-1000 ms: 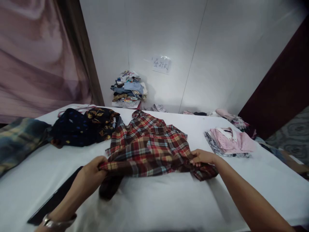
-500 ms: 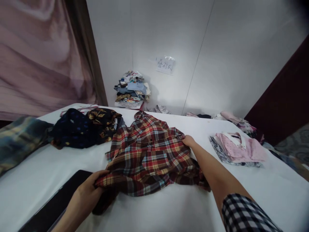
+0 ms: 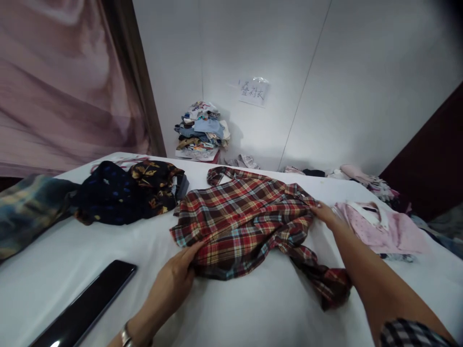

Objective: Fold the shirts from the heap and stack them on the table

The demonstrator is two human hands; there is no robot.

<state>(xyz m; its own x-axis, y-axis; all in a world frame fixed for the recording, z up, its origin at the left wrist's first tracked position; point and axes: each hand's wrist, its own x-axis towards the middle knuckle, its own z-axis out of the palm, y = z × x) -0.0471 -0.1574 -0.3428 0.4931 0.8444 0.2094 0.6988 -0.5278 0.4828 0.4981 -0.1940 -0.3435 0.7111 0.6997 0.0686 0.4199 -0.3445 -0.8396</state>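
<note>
A red and brown plaid shirt point(image 3: 238, 212) lies spread over the white table in the middle of the view, its collar pointing away from me. My left hand point(image 3: 177, 270) grips the shirt's near left edge, thumb and fingers closed on the cloth. My right hand point(image 3: 323, 212) pinches the shirt at its right side, close to a cuff or folded sleeve part. One sleeve trails down toward me under my right forearm, bunched at its end. The underside of the shirt is hidden.
A dark glossy flat panel point(image 3: 87, 303) lies at the near left. Crumpled dark shirts point(image 3: 119, 193) and a blurred plaid garment point(image 3: 32, 207) sit left. Right stands a pink folded shirt point(image 3: 387, 226) on another garment. A clothes pile point(image 3: 202, 130) rises by the wall, below a paper sign point(image 3: 254, 91).
Both hands have moved right, drawing the plaid shirt's lower part rightward and spreading it flatter. The sleeve at the right now hangs out toward me. More of the dark panel shows.
</note>
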